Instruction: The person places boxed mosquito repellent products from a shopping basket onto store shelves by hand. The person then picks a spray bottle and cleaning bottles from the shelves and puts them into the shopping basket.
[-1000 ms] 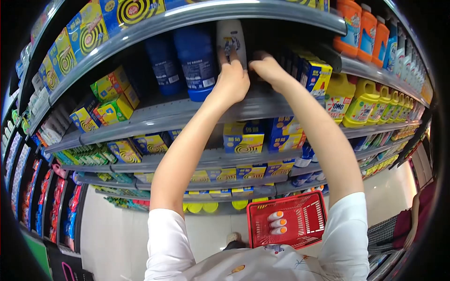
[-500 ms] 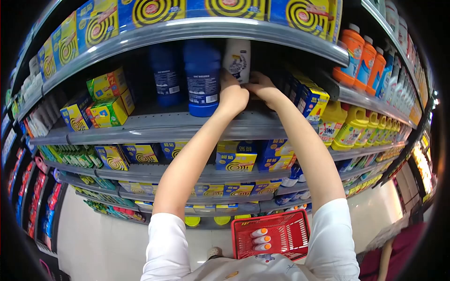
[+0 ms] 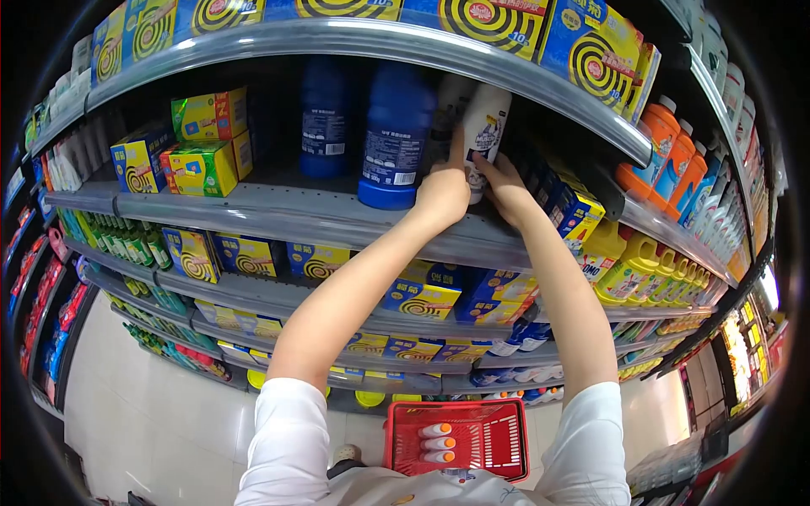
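Observation:
A white bottle [image 3: 487, 126] with a printed label stands slightly tilted on the shelf, between my two hands. My left hand [image 3: 445, 190] is closed on its left side, with a finger reaching up along it. From the right, my right hand [image 3: 504, 187] has its fingers against the bottle's label and lower part. Just left of my left hand is a large blue bottle [image 3: 395, 139], with another blue bottle [image 3: 324, 126] farther left. Behind the white bottle, another pale bottle is partly hidden in shadow.
The shelf edge [image 3: 295, 221] runs below my wrists, and an upper shelf edge [image 3: 337, 32] curves above. Blue-yellow boxes [image 3: 574, 207] and yellow jugs [image 3: 629, 268] sit to the right. Below, a red basket [image 3: 498, 438] on the floor holds several orange-capped bottles.
The view has turned, so shelf and basket appear shifted. The white bottle now leans to the right, clear of the blue bottle, and my right hand has come onto it.

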Demonstrator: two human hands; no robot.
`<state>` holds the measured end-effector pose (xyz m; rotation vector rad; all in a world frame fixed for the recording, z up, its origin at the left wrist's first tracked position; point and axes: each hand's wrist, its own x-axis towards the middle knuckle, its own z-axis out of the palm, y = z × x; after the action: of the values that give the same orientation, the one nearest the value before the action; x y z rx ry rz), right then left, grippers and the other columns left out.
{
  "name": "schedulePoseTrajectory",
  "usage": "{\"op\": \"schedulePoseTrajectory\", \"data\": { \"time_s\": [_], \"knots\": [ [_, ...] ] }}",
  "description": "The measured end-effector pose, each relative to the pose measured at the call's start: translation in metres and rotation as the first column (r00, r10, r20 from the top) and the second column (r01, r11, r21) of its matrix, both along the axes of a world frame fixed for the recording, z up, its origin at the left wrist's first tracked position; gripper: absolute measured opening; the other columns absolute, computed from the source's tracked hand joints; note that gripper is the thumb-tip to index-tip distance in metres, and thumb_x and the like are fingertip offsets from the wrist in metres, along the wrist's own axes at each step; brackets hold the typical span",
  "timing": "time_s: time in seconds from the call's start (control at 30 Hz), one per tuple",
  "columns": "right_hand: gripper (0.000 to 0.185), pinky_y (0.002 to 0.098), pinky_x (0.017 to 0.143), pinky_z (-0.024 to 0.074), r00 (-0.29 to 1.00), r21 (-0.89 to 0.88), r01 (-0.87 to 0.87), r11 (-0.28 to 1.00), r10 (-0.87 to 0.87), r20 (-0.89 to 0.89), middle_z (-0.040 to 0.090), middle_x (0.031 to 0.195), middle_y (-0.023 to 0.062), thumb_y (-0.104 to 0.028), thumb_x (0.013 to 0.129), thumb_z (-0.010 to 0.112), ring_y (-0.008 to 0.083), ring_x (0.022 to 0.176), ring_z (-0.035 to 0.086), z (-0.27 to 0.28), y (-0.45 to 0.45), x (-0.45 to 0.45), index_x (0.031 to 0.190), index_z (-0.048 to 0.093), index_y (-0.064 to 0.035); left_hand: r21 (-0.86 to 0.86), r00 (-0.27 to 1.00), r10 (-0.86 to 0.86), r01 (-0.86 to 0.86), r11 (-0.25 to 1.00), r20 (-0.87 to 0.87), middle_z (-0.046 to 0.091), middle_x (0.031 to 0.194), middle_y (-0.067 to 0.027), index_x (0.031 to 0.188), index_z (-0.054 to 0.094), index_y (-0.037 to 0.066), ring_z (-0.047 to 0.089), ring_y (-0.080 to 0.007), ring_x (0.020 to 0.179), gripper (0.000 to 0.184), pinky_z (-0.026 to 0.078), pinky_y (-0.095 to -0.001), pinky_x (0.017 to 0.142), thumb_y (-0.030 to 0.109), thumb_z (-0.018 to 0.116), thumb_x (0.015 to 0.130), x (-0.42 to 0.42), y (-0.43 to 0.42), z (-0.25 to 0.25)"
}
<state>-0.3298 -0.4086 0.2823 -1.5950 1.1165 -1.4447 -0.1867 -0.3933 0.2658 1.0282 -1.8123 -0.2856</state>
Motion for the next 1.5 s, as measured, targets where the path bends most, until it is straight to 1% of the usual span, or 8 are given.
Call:
{"op": "schedulePoseTrajectory", "data": {
  "time_s": [0.17, 0.43, 0.63, 0.77, 0.97, 1.17, 1.4, 1.5],
  "knots": [
    [0.049, 0.0285, 0.082, 0.0417, 0.997, 0.035, 0.063, 0.997, -0.062, -0.041, 0.060, 0.105, 0.0138, -0.033, 0.087, 0.059, 0.0176, 0.094, 0.055, 0.006, 0.024, -0.004, 0.118, 0.049, 0.0039, -0.027, 0.997, 0.039, -0.037, 0.999, 0.065, 0.062, 0.080, -0.0280, 0.133, 0.032, 0.000, 0.060, -0.0448, 0.079, 0.056, 0.048, -0.0496, 0.074, 0.024, 0.052, 0.086, 0.001, 0.036, 0.022],
    [0.056, 0.0296, 0.073, 0.0474, 0.989, 0.070, 0.124, 0.990, -0.117, -0.094, 0.061, 0.097, 0.0132, -0.045, 0.090, 0.051, 0.0173, 0.085, 0.059, 0.021, 0.106, -0.004, 0.112, 0.051, 0.0072, -0.006, 0.999, -0.040, 0.040, 0.999, -0.011, 0.061, 0.082, -0.0308, 0.126, 0.035, -0.013, 0.062, -0.0421, 0.078, 0.059, 0.050, -0.0455, 0.070, 0.025, 0.055, 0.086, 0.001, 0.097, 0.035],
    [0.100, 0.0412, 0.105, 0.0295, 0.756, 0.035, -0.445, 0.895, 0.354, 0.551, 0.037, 0.135, 0.0243, -0.071, 0.084, 0.028, 0.0328, 0.124, 0.039, -0.010, 0.205, -0.015, 0.132, 0.022, 0.0168, 0.101, 0.930, -0.287, 0.316, 0.943, -0.230, 0.063, 0.088, -0.0277, 0.130, 0.030, -0.014, 0.066, -0.0353, 0.073, 0.064, 0.051, -0.0365, 0.068, 0.016, 0.061, 0.082, 0.015, 0.167, -0.009],
    [0.055, 0.0335, 0.100, 0.0351, 0.938, 0.120, -0.144, 0.982, 0.098, 0.332, 0.045, 0.129, 0.0146, -0.003, 0.086, 0.051, 0.0203, 0.119, 0.045, -0.070, 0.259, -0.005, 0.134, 0.026, 0.0080, 0.195, 0.945, -0.319, 0.327, 0.925, -0.073, 0.064, 0.082, -0.0241, 0.135, 0.024, -0.011, 0.066, -0.0308, 0.065, 0.071, 0.050, -0.0356, 0.062, 0.012, 0.063, 0.081, 0.020, 0.223, -0.054],
    [0.073, 0.0363, 0.105, 0.0273, 0.806, 0.141, -0.290, 0.947, 0.162, 0.569, 0.038, 0.135, 0.0141, -0.008, 0.078, 0.062, 0.0238, 0.126, 0.037, -0.168, 0.311, -0.036, 0.137, 0.022, 0.0055, 0.591, 0.885, -0.456, 0.417, 0.690, -0.093, 0.059, 0.082, -0.0313, 0.140, 0.001, -0.002, 0.062, -0.0434, 0.069, 0.084, 0.049, -0.0462, 0.060, 0.007, 0.060, 0.082, -0.006, 0.273, -0.126],
    [0.077, 0.0372, 0.108, 0.0206, 0.829, 0.487, -0.057, 0.871, -0.231, 0.510, 0.031, 0.140, 0.0154, -0.023, 0.079, 0.058, 0.0249, 0.132, 0.027, -0.281, 0.387, -0.043, 0.139, 0.018, 0.0041, 0.768, 0.836, -0.497, 0.472, 0.433, -0.234, 0.056, 0.088, -0.0356, 0.136, 0.009, -0.003, 0.059, -0.0486, 0.076, 0.075, 0.048, -0.0507, 0.064, 0.005, 0.059, 0.081, -0.035, 0.309, -0.244],
    [0.053, 0.0379, 0.104, 0.0293, 0.411, 0.670, -0.142, 0.729, -0.572, 0.710, 0.033, 0.140, 0.0128, -0.045, 0.088, 0.038, 0.0244, 0.125, 0.037, -0.395, 0.458, -0.064, 0.119, 0.047, -0.0026, 0.838, 0.842, -0.416, 0.475, 0.268, -0.344, 0.051, 0.107, -0.0329, 0.117, 0.029, -0.001, 0.050, -0.0496, 0.103, 0.044, 0.044, -0.0503, 0.082, -0.003, 0.053, 0.080, -0.059, 0.381, -0.381],
    [0.042, 0.0377, 0.099, 0.0361, 0.521, 0.824, -0.141, 0.549, -0.666, 0.534, 0.040, 0.133, 0.0140, -0.032, 0.088, 0.045, 0.0261, 0.117, 0.046, -0.431, 0.468, -0.068, 0.121, 0.046, -0.0048, 0.751, 0.831, -0.487, 0.497, 0.435, -0.268, 0.051, 0.106, -0.0296, 0.110, 0.031, 0.002, 0.050, -0.0458, 0.106, 0.040, 0.043, -0.0470, 0.084, -0.008, 0.051, 0.076, -0.066, 0.389, -0.422]
  ]
}}
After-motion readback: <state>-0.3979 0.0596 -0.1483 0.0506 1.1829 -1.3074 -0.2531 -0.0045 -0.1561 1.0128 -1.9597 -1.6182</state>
